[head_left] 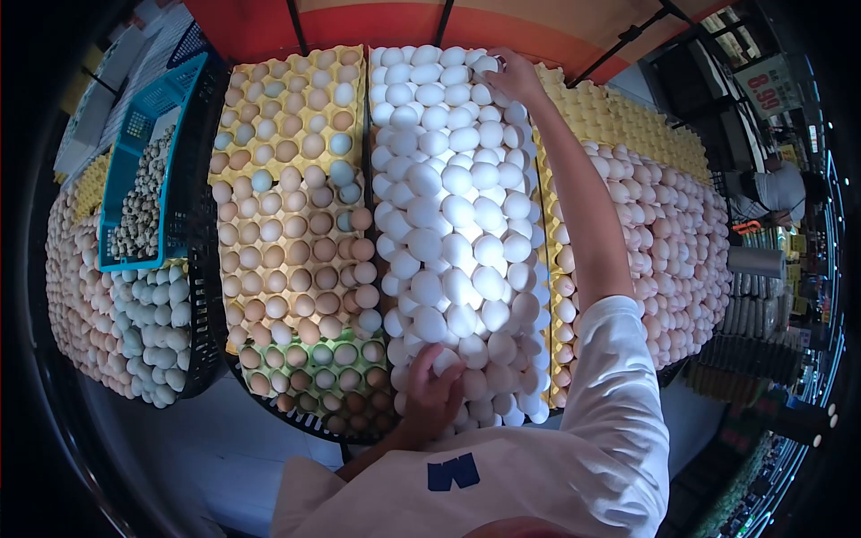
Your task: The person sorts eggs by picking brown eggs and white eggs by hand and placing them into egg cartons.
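A long heap of white eggs [426, 211] fills the middle of the display. My right hand [517, 79] reaches to the far right corner of this heap, its fingers closed round a white egg [485, 65]. Close to my body, at the heap's near end, my left hand [432, 390] is closed with a white egg [445, 360] between thumb and fingers. Just left of the heap, brown, cream and bluish eggs [271, 229] sit in rows in yellow trays [357, 70]. A green tray [312, 363] with more eggs lies at their near end.
Pinkish eggs [659, 224] are piled on the right, with yellow egg trays [619, 112] behind them. A teal basket [115, 211] of speckled quail eggs [148, 202] stands at left over more eggs. Another person [778, 190] is at far right, near a price sign [769, 85].
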Demonstrator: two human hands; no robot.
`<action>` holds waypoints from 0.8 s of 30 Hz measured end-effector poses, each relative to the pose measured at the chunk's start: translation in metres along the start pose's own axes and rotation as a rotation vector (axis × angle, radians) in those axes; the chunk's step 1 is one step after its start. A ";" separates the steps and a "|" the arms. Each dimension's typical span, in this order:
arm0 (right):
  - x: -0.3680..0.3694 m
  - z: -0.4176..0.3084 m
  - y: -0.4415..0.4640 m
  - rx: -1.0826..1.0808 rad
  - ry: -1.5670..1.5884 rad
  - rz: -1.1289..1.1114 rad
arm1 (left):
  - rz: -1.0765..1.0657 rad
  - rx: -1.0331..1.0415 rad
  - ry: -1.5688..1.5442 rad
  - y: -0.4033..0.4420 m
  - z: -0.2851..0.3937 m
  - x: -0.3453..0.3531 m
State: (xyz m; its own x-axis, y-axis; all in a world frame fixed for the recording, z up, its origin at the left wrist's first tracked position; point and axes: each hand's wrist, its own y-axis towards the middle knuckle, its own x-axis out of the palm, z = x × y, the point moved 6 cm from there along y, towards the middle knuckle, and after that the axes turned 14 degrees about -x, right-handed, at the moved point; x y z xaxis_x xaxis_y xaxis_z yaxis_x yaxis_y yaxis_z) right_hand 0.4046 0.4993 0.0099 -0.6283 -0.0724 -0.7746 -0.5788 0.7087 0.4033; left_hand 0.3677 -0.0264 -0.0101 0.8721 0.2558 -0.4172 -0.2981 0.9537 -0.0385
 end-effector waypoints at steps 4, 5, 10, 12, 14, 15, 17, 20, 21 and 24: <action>0.020 0.000 0.015 -0.136 -0.258 -0.216 | 0.019 0.035 0.040 0.001 -0.001 0.000; 0.023 -0.001 0.015 -0.157 -0.312 -0.286 | 0.020 0.023 0.034 0.001 -0.001 0.001; 0.031 0.003 0.013 -0.123 -0.181 -0.344 | 0.010 0.003 0.056 0.001 0.000 0.000; 0.030 0.005 0.010 -0.136 -0.154 -0.286 | -0.004 0.011 0.076 0.001 0.001 -0.001; 0.020 0.009 0.006 -0.157 -0.073 -0.033 | 0.001 0.012 0.057 0.002 0.003 -0.002; 0.017 0.005 0.003 -0.157 -0.070 -0.033 | 0.009 0.012 0.033 0.002 0.004 -0.003; -0.009 -0.009 -0.011 -0.085 0.017 0.156 | 0.007 0.010 0.045 0.003 0.007 -0.004; -0.028 -0.030 -0.042 -0.116 0.127 0.177 | 0.026 0.019 0.027 0.002 0.007 -0.003; -0.034 -0.046 -0.060 -0.056 0.252 0.146 | 0.043 0.023 0.003 0.000 0.006 -0.003; -0.050 -0.101 -0.130 0.020 0.467 0.066 | 0.079 0.065 -0.024 -0.003 0.002 0.000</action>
State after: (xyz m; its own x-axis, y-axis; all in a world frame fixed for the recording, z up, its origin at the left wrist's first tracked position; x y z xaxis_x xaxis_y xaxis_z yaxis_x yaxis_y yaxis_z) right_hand 0.4586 0.3399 0.0451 -0.8328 -0.3308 -0.4438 -0.5221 0.7358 0.4313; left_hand 0.3693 -0.0287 -0.0083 0.8564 0.3331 -0.3946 -0.3410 0.9386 0.0524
